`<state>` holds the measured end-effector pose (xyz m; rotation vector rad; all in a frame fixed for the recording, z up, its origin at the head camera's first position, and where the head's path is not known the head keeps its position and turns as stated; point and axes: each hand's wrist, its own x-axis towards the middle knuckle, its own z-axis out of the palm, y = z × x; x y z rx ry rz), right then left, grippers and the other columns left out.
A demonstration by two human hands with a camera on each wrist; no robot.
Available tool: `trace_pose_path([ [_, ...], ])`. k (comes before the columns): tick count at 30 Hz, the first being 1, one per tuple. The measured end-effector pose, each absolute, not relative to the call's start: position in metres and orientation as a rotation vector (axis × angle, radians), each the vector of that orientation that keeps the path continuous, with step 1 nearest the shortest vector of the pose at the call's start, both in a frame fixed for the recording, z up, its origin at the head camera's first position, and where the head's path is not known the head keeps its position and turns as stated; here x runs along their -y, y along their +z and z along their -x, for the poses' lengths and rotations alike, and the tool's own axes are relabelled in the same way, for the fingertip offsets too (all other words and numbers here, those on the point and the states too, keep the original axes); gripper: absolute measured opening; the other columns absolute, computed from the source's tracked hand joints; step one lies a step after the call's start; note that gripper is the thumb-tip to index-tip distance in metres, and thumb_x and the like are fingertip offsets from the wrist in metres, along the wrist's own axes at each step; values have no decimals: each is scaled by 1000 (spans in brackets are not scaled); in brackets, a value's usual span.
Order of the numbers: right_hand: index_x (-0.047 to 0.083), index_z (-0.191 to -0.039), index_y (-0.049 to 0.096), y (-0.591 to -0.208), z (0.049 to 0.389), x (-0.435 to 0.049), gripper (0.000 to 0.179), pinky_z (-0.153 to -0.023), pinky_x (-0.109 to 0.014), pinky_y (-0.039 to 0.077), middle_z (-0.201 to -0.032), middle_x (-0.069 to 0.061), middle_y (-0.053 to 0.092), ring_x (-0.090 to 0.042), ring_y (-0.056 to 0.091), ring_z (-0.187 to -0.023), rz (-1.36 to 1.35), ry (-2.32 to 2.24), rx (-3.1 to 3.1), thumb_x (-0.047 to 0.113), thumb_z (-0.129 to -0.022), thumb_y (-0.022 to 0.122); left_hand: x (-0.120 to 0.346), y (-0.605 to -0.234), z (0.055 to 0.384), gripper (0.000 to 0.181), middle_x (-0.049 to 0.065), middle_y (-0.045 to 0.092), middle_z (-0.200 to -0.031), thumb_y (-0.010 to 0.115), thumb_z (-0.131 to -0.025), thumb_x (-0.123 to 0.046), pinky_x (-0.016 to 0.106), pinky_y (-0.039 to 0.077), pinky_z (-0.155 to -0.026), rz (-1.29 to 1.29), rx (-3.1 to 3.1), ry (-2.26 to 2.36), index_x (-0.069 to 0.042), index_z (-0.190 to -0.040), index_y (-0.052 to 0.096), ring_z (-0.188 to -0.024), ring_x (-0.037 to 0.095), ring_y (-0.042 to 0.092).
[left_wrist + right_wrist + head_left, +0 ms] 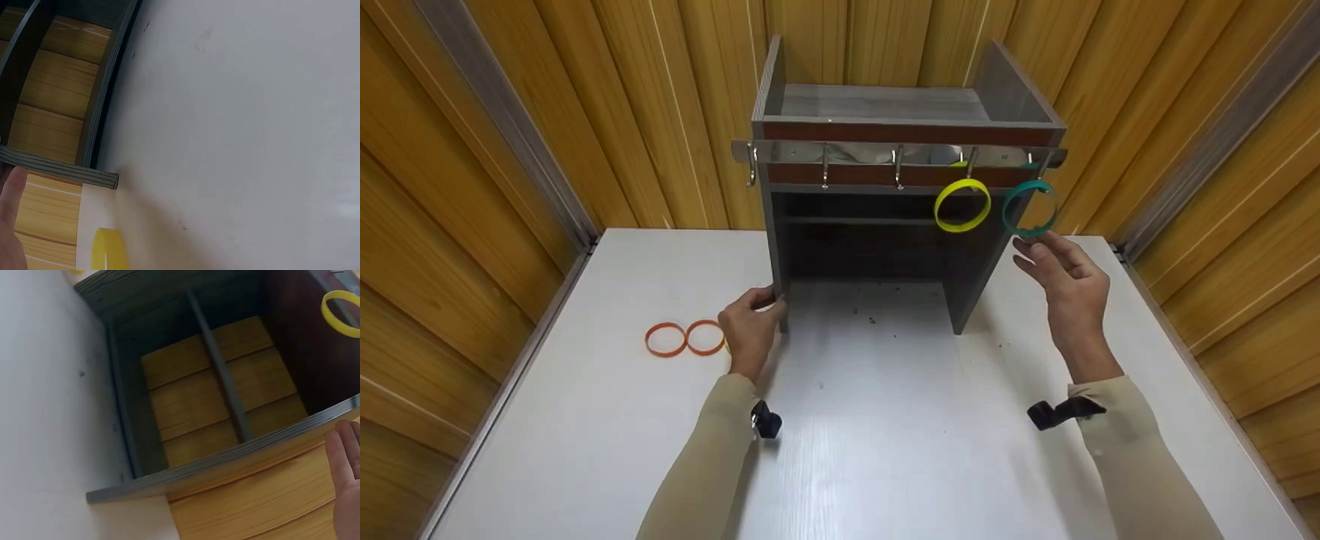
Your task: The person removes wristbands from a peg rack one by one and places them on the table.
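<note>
We hold the left side of the shelf (975, 262) with our left hand (748, 334): the fingers and the thumb close upon the panel near its foot, so this grip is firm, as we judge. Our right hand (1076, 296) grips nothing; its fingers are nearly straight and are raised beside the right panel.

Just above the right fingertips hangs the teal ring (1024, 232), on the outermost hook. We cannot tell whether the fingertips touch its lower edge. Up and to the left of the right hand, the yellow ring (962, 228) hangs on the neighbouring hook, apart from the teal one. The rail (862, 154) of hooks runs above both hands, and its other three hooks, on the side of the left hand, carry no ring.

To the left of our left hand, two orange rings (666, 355) lie side by side on the table (885, 450). Close to the same hand we see one more ring, the second yellow one (115, 244); the left wrist view shows only a part of it.

We judge, therefore, that the hanging is somewhat less than half done: two rings are on their hooks, and three, near the left hand, are not yet hung.
</note>
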<state>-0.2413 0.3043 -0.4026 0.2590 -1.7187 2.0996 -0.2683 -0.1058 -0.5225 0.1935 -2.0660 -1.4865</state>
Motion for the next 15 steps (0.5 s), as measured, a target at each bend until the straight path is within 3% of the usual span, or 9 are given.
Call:
trace_pose_path([
  [6,-8,-134,66,-386,243,-299,38,-100,-39,56,-131,-25,68,-28,74,-114,-219,2192,1600,6,-100,75,105,-522,268,14,8,80,-89,86,-79,0,24,56,-69,-227,2077,-1473,-3,-92,83,-84,24,78],
  [15,-15,-129,66,-372,243,-298,45,-98,-38,56,-121,-21,73,-28,75,-108,-164,2220,1529,8,-94,82,104,-520,268,14,10,80,-91,86,-80,0,35,61,-73,-239,2092,-1481,-1,-93,83,-87,26,78],
])
